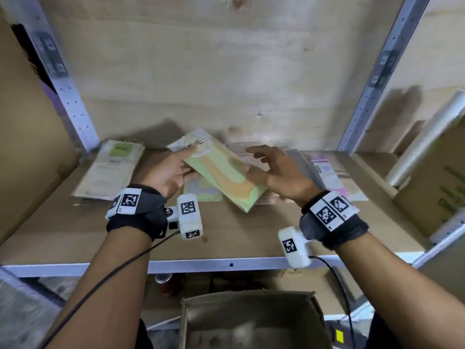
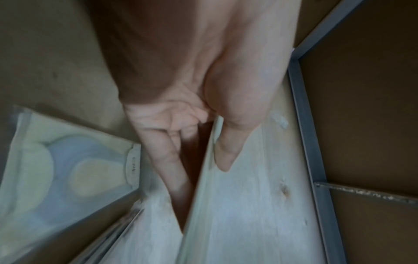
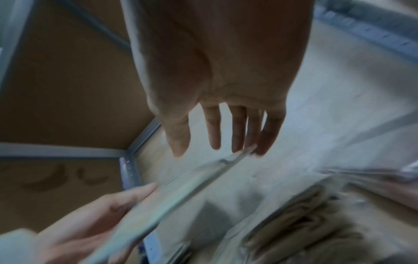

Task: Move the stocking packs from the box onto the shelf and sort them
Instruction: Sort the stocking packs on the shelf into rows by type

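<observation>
A green and orange stocking pack (image 1: pixel 224 172) is held tilted above the shelf board (image 1: pixel 226 238). My left hand (image 1: pixel 187 162) pinches its left end, thumb on the round white label and fingers underneath. In the left wrist view the thumb (image 2: pixel 226 142) lies on the pack's (image 2: pixel 203 205) face. My right hand (image 1: pixel 261 162) hovers at the pack's right edge with fingers straight and spread. The right wrist view shows its fingertips (image 3: pixel 214 141) just above the pack's thin edge (image 3: pixel 181 187). The brown box (image 1: pixel 249 321) stands open below the shelf, its inside blurred.
Packs lie on the shelf: a beige one with a green label (image 1: pixel 113 170) at left, a pastel one (image 1: pixel 201 193) under the held pack, pink ones (image 1: pixel 329 177) at right. A clear film roll (image 1: pixel 427 144) leans at far right. Metal uprights (image 1: pixel 75 96) flank the shelf bay.
</observation>
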{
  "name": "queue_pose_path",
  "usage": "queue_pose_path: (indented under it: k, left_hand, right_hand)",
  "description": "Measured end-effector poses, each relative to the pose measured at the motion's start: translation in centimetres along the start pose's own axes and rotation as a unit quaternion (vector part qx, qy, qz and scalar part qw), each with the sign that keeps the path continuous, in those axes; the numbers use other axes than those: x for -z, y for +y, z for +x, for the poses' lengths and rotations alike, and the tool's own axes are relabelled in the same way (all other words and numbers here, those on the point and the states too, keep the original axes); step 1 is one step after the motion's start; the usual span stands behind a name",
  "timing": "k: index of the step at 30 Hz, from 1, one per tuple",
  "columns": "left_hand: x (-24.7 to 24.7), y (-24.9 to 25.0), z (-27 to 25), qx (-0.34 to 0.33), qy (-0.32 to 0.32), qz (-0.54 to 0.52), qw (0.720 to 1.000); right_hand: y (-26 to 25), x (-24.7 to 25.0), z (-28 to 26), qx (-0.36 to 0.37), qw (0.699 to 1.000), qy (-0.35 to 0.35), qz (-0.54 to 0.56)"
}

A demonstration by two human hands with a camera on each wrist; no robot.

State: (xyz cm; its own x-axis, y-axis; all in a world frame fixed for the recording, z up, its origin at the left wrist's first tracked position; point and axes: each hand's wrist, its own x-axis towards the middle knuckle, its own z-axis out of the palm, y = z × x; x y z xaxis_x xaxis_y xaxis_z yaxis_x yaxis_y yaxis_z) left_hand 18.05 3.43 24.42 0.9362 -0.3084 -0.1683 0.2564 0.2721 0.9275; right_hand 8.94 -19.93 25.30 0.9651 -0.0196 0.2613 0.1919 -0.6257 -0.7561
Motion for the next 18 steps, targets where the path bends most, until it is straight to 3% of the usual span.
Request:
queue_pose_path:
  k: [3, 6, 12, 18]
  left_hand:
    - [-1.3, -1.3, 0.6, 0.018, -0.026, 0.023, 0.999]
    - [-2.1, -2.4, 1.4, 0.029, -0.031, 0.042, 0.998]
    - [-2.5, -3.2, 2.6, -0.054, 0.033, 0.075, 0.995]
    - [-3.6, -3.7, 2.7, -0.056, 0.049, 0.145, 0.987]
  right_hand:
    - [2.3, 1.3, -0.4, -0.116, 0.983, -0.103, 0.096]
    - [4.2, 1.9, -1.1, -0.158, 0.954, -0.130, 0.218]
    - [6.2, 2.5, -2.2, -0.152, 0.949, -0.138, 0.240]
    - [7.6, 3.2, -3.0, -0.135, 0.952, -0.143, 0.235]
